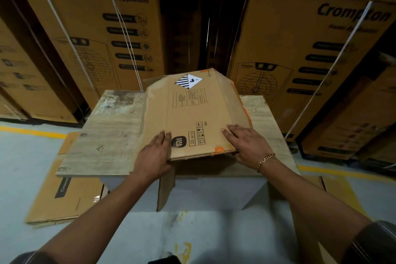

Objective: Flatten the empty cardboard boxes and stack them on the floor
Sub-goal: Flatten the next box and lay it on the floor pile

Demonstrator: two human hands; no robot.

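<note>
A brown cardboard box (192,109) with a black logo, "20 SETS" print and a striped diamond label lies on a worn wooden table (102,135). It looks partly collapsed, with its near flap hanging over the table's front edge. My left hand (155,154) lies with straight fingers on the box's near left corner. On the near right corner my right hand (244,143), a gold chain at its wrist, presses down flat. A flattened Crompton box (64,199) lies on the floor at the left, partly under the table.
Tall Crompton cartons (100,34) bound with white straps stand in rows behind the table, more at the right (300,49). The grey floor (25,156) carries yellow lines. Another piece of cardboard (338,191) lies on the floor at the right.
</note>
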